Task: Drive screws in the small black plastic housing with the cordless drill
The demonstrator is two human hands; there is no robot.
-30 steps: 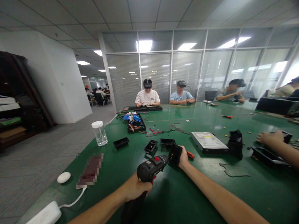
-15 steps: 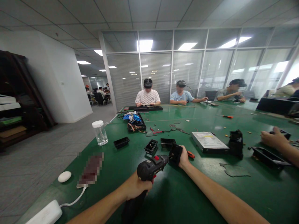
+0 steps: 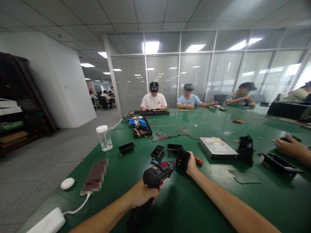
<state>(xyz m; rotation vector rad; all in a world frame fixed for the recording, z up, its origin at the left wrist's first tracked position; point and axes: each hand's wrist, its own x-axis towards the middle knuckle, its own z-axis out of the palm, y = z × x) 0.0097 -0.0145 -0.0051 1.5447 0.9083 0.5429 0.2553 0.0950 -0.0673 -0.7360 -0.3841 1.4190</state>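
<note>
My left hand [image 3: 143, 194] is wrapped round the grip of a black cordless drill [image 3: 157, 174] with a red switch on top. The drill points to the right and away from me, its bit at the open side of a small black plastic housing [image 3: 183, 160]. My right hand [image 3: 191, 163] grips that housing from its right side, holding it tilted above the table. Whether the bit sits on a screw is too small to tell. Just beyond lie two similar black housings [image 3: 157, 152], and another black tray-like piece [image 3: 126, 148] rests farther left.
On the green table [image 3: 194, 207] a silver disc drive [image 3: 218, 148] lies to the right, with an orange-handled tool [image 3: 198, 160] beside my right hand. Left are a clear jar [image 3: 104, 139], a phone [image 3: 94, 178] and a white power strip [image 3: 47, 223]. A co-worker's hand [image 3: 293, 147] is at far right.
My hands, the drill and the housing stay almost in place. At far right, the co-worker's hand has shifted slightly to the right.
</note>
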